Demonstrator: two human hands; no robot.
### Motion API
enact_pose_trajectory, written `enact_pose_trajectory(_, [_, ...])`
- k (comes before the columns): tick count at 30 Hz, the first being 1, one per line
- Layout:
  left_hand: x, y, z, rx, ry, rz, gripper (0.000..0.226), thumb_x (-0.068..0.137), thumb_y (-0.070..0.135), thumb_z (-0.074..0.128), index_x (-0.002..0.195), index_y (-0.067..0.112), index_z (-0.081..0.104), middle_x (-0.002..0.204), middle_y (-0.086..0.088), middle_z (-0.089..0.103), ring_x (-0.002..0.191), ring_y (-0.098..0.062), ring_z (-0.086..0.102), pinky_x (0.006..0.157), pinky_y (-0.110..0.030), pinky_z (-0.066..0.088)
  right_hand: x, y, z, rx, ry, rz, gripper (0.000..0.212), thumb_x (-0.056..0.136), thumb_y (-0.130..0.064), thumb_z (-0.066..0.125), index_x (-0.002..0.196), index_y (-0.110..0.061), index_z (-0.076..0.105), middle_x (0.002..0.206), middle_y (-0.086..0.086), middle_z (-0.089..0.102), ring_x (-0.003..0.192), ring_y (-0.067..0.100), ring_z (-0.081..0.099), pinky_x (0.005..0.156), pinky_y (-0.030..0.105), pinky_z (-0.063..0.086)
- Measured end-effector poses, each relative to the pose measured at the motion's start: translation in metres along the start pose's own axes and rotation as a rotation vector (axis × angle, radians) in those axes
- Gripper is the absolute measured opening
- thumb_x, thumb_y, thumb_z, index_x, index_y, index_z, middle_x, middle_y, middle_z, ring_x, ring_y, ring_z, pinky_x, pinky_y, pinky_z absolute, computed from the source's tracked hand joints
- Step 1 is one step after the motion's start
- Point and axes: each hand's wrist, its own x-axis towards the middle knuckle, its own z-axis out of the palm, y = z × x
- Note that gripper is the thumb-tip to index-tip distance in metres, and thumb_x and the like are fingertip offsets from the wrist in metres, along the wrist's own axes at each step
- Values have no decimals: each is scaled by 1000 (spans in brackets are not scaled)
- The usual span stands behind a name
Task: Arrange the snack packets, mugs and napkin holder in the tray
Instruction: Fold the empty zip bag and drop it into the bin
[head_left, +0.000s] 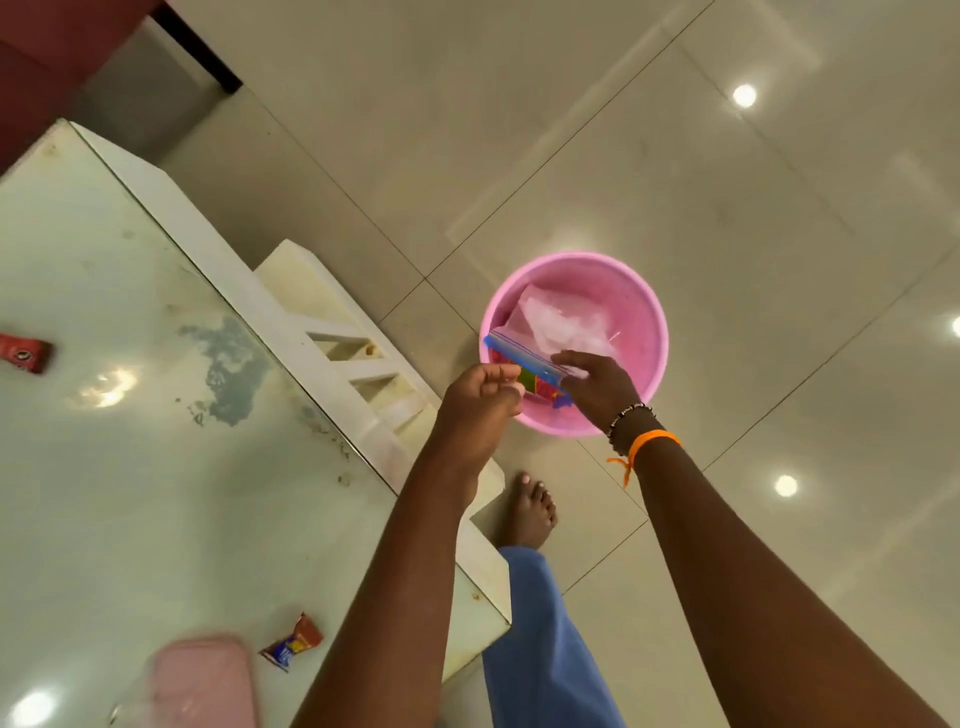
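Blue-edged packet (524, 364) pinched between both hands' grips over pink basin (639, 312).

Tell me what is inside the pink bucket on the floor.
Inside the pink bucket lies a clear plastic bag. Over its near rim, the left hand and right hand hold a zip-top bag with colourful contents. The hands and bags hide the bottom.

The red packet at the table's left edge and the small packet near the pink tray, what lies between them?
Head view: only bare glass tabletop.
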Motion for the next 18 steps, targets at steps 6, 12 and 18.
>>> enact_pose_trajectory(6, [-17,8,-8,-90,38,23,23,87,4,48,93,23,59,105,-4,64,99,-17,61,68,-17,47,-30,-21,-4,90,141,-36,31,83,-1,48,103,-12,69,114,11,67,87,16,51,66,19,36])
enact_pose_trajectory(12, [-73,14,-34,-220,177,146,24,88,8,49,84,28,60,105,-4,64,102,-20,61,78,-24,49,-104,-82,18,366,68,-169,24,83,7,45,90,-1,66,84,9,62,67,12,53,71,22,46])
enact_pose_trajectory(18, [-157,-4,-100,-417,296,260,21,89,6,46,96,15,64,101,-7,68,83,-10,66,76,-21,53,-199,-135,80,429,-57,-331,29,87,5,43,76,-15,61,72,-1,60,70,14,56,62,15,44])
